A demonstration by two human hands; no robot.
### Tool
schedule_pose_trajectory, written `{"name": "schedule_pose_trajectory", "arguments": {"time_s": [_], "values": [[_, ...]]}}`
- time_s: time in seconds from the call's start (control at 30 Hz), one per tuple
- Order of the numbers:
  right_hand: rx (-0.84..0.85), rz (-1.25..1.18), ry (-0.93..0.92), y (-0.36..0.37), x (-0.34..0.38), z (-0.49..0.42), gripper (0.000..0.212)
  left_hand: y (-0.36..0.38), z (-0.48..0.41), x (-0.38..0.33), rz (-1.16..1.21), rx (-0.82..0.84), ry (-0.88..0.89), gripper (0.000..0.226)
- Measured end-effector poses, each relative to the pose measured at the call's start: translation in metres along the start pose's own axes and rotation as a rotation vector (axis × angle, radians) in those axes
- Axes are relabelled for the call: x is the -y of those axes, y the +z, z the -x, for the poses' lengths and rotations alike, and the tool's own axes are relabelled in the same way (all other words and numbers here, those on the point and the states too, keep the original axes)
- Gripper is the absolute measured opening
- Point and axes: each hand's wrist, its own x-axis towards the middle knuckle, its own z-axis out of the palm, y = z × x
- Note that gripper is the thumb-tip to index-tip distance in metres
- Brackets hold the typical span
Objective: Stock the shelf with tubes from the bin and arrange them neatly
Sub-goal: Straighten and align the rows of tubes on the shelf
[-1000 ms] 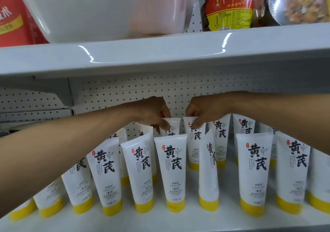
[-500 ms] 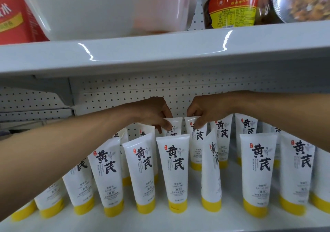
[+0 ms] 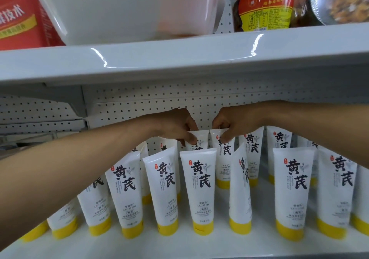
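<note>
Several white tubes with yellow caps and black characters stand cap-down in two rows on the white shelf [image 3: 179, 246]. My left hand [image 3: 175, 126] reaches to the back row and pinches the top edge of one back-row tube [image 3: 196, 139]. Beside it, my right hand [image 3: 233, 123] pinches the top of the neighbouring back-row tube [image 3: 224, 155]. One front-row tube [image 3: 240, 191] is turned sideways, showing its narrow edge. The front tube [image 3: 199, 189] hides most of the tube my left hand holds.
The upper shelf board [image 3: 179, 59] hangs low over my hands. On it sit a translucent white bin [image 3: 129, 7], a red package [image 3: 22, 19] and a jar [image 3: 263, 5]. Pegboard [image 3: 139, 103] forms the back wall.
Both hands stay on the tops of the two back-row tubes; the tubes have risen slightly and stand a little straighter. The view has shifted slightly.
</note>
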Motion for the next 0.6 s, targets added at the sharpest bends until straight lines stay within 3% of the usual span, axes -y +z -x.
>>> {"name": "schedule_pose_trajectory", "arguments": {"time_s": [0.17, 0.37, 0.5, 0.6], "values": [[-0.031, -0.061, -0.01, -0.006, 0.001, -0.002, 0.025, -0.027, 0.016, 0.013, 0.073, -0.01, 0.065, 0.023], [-0.046, -0.077, -0.032, -0.015, 0.019, -0.014, 0.034, -0.051, 0.047, 0.043, 0.148, 0.199, 0.08, 0.039], [-0.007, -0.019, -0.041, -0.007, 0.038, -0.028, 0.029, -0.036, 0.051, 0.046, 0.134, 0.253, 0.049, 0.032], [0.025, 0.038, -0.046, -0.001, 0.046, -0.036, 0.017, -0.026, 0.051, 0.041, 0.109, 0.167, 0.04, 0.025]]}}
